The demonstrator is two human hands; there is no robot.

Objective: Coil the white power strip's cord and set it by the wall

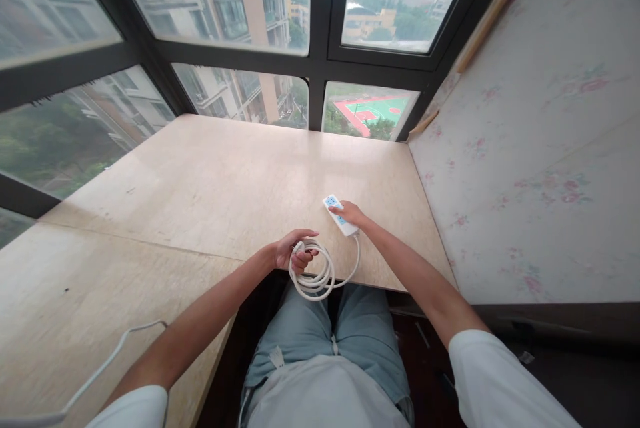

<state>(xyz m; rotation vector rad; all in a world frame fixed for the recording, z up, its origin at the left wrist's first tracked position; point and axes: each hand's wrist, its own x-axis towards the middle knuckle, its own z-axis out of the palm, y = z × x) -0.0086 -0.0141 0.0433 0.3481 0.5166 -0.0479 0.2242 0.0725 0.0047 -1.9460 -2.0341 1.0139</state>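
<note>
A white power strip (345, 223) with blue-marked sockets lies tilted over the wooden tabletop, and my right hand (350, 213) grips it from the right side. Its cord leaves the near end and loops down to a coiled white cable (327, 275). My left hand (296, 251) has its fingers curled through the coil and holds it at the table's front edge. The left index finger points outward over the loops. Whether the strip rests on the wood or is held just above it, I cannot tell.
The pale wooden tabletop (225, 181) runs to dark-framed windows (317, 68) at the back and left. A floral-papered wall (530, 168) borders its right side. Another white cable (107, 361) lies at the lower left, by my left forearm.
</note>
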